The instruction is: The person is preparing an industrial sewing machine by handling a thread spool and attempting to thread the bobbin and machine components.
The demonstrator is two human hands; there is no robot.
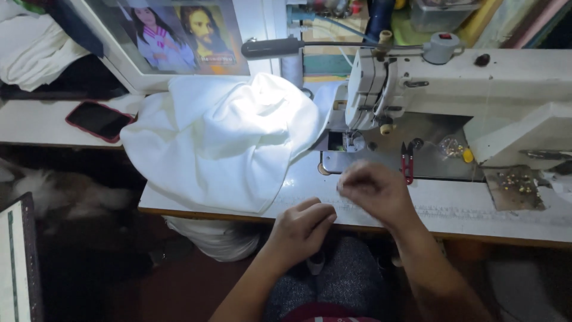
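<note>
White cloth (223, 143) lies heaped on the desk (465, 211), just left of the sewing machine (453, 89), spilling over the near edge. Nearest the viewer, the left hand (301, 229) rests at the desk's front edge, below and left of the machine's needle, fingers curled inward; whether it holds anything cannot be told. The right hand (375, 189) hovers just in front of the machine's bed, blurred, fingertips pressed together as if pinching something too fine to see. Red snips (407, 161) lie on the bed. Far left of the machine, a red-cased phone (98, 120) lies flat.
</note>
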